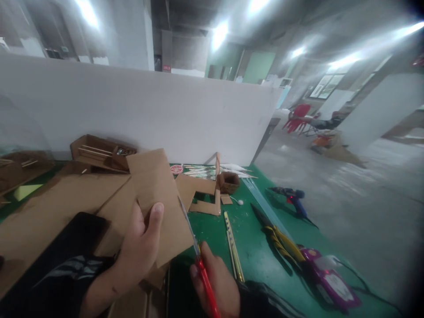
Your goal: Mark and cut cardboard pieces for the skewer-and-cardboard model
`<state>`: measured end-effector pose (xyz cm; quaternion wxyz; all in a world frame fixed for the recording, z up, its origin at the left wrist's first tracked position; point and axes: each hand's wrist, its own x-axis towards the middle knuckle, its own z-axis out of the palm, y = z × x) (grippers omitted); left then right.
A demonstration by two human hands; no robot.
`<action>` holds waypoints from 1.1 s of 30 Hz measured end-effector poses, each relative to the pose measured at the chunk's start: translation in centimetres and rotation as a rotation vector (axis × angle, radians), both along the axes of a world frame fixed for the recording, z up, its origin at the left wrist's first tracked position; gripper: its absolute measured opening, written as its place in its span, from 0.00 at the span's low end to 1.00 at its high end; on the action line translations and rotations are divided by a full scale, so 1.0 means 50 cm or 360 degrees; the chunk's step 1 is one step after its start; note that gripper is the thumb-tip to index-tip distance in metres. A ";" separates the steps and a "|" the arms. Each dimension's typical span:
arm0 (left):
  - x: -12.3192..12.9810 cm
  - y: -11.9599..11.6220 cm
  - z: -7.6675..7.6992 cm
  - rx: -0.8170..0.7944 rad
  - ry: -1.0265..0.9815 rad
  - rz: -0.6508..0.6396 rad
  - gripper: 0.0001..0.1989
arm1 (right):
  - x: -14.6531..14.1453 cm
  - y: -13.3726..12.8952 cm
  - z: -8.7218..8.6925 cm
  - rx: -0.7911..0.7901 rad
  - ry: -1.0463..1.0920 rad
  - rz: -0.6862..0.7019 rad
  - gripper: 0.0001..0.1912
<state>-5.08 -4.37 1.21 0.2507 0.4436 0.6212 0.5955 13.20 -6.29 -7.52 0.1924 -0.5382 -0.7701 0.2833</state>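
My left hand (144, 240) grips a flat piece of brown cardboard (165, 190), thumb on its near face and the fingers hidden behind it. The piece is held up, tilted, above the green table. My right hand (217, 280) is closed around scissors with red handles (207, 287). Their metal blades point up and away, against the right edge of the cardboard piece. Beyond the blades lies a cardboard cutout (205, 207) with a rectangular opening.
Larger cardboard sheets (66, 207) and a black object (79, 234) lie at left, below an open cardboard box (99, 152). Yellow-handled pliers (281, 243), a glue gun (293, 198) and a purple power strip (331, 282) are at right. A white partition (165, 110) stands behind.
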 end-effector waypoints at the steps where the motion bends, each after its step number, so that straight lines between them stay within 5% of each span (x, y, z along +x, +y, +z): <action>1: 0.000 0.000 0.000 0.0012 -0.0001 -0.0008 0.21 | 0.000 -0.001 0.001 0.0006 0.0004 -0.0008 0.12; 33: 0.004 -0.008 0.010 0.0052 -0.0043 -0.0099 0.18 | 0.008 -0.002 0.007 0.0054 0.0141 0.0018 0.16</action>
